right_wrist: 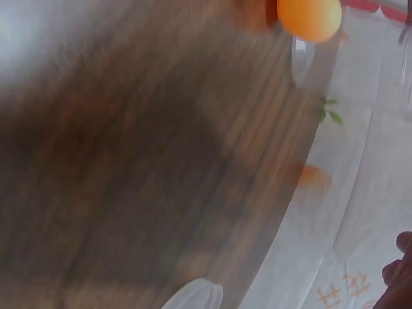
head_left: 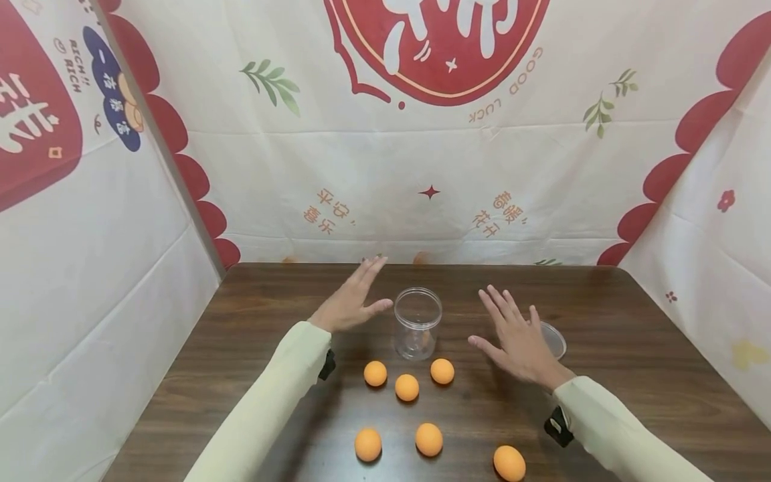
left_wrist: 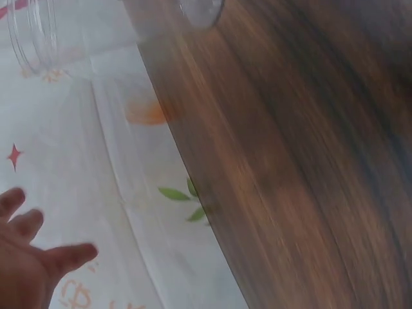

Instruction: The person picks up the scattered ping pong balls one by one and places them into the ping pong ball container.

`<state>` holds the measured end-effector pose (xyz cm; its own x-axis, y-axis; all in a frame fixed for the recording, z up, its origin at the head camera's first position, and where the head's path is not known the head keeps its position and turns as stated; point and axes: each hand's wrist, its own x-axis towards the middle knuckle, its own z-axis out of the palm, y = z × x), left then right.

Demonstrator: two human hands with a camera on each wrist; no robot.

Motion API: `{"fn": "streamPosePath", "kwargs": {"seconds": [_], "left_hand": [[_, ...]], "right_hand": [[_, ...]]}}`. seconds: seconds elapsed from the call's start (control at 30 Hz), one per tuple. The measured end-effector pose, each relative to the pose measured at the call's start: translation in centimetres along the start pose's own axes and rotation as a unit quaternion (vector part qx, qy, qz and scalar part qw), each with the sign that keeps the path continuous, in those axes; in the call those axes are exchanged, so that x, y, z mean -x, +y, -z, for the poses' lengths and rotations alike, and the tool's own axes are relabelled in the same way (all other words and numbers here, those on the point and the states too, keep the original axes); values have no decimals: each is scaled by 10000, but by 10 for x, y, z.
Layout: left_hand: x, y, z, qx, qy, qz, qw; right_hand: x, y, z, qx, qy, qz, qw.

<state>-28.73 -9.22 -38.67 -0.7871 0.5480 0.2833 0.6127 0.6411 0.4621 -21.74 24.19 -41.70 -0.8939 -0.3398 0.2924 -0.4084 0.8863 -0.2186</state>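
Note:
A clear, open-topped jar [head_left: 417, 341] stands upright on the table, with several orange balls [head_left: 406, 387] on the near side of it. To the jar's left my left hand [head_left: 349, 301] is held with fingers extended, holding nothing; its thumb points at the jar rim. My right hand [head_left: 521, 341], fingers spread and empty, is to the jar's right, partly over a clear round lid [head_left: 553, 340]. The left wrist view shows the left hand [left_wrist: 29, 257] at its edge and part of the jar [left_wrist: 45, 32]. In the right wrist view are a ball [right_wrist: 309, 18] and the lid [right_wrist: 196, 296].
The brown wooden table [head_left: 253, 294] ends at a white printed cloth [head_left: 373, 167] hanging behind it. More cloth hangs at the left and right sides. Three of the balls lie in a looser row towards the table's front.

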Motion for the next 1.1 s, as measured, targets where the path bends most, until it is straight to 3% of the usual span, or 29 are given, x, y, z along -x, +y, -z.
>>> {"fn": "streamPosePath", "kwargs": {"seconds": [0.1,0.3,0.47,0.7,0.8,0.9,1.1], "left_hand": [[0,4,-2,417,-361,-97,9984],[0,17,-10,1008,-824,103,9914],[-1,24,-18,987,-924,142,9907],[-6,31,-27,1069,-879,140,9903],[-6,34,-29,1012,-977,184,9899],[-5,36,-30,939,-1016,248,9901],[-9,40,-31,882,-966,432,9905]], "right_hand": [[8,-7,2,-101,47,106,9999],[29,-19,4,-415,-29,247,9988],[50,-28,1,-593,-202,272,9977],[77,-42,-1,-526,-136,837,9950],[88,-50,2,-577,-524,821,9936],[96,-56,6,-714,-1234,728,9871],[100,-54,13,-1283,-2736,407,9524]]}}
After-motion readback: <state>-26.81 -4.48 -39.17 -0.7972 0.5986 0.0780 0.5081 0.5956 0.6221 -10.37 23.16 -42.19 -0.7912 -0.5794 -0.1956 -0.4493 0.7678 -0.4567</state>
